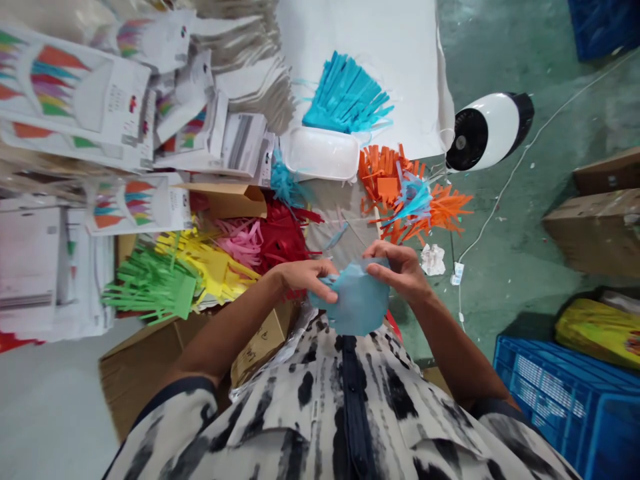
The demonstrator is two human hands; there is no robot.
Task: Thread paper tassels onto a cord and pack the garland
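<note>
A sheet of light blue tissue paper hangs in front of my shirt, held between both hands. My left hand pinches its left edge between thumb and fingers. At the upper right edge, my right hand grips the same paper with curled fingers. Just beyond the hands are orange fringed tissue paper and a light blue fringed piece lying on it. Red fringed paper lies close to my left hand. A white plastic tray stands farther back, below a fan of turquoise fringed paper.
Green, yellow and pink fringed paper lie at the left, near stacked printed packages. A white and black fan stands on the green floor at right. A blue crate and cardboard boxes are farther right.
</note>
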